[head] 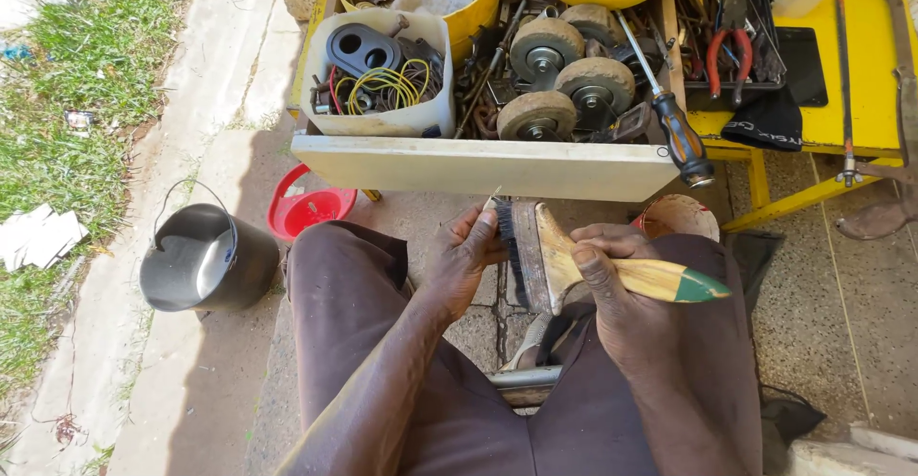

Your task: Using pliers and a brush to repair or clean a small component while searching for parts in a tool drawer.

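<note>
The person wears loose dark brown trousers [363,294] of plain cloth, creased over both thighs and dusty in places, while the left hand [464,256], the right hand [612,275] and both forearms are bare, with no sleeve, glove, ring or watch showing.

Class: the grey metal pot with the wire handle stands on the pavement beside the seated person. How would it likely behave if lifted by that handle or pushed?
The grey metal pot looks rigid and fairly thick-walled, so probably heavy for its size. Its thin wire handle would likely let it swing when lifted. Its wide base suggests that it would scrape along the rough pavement rather than tip.
</note>
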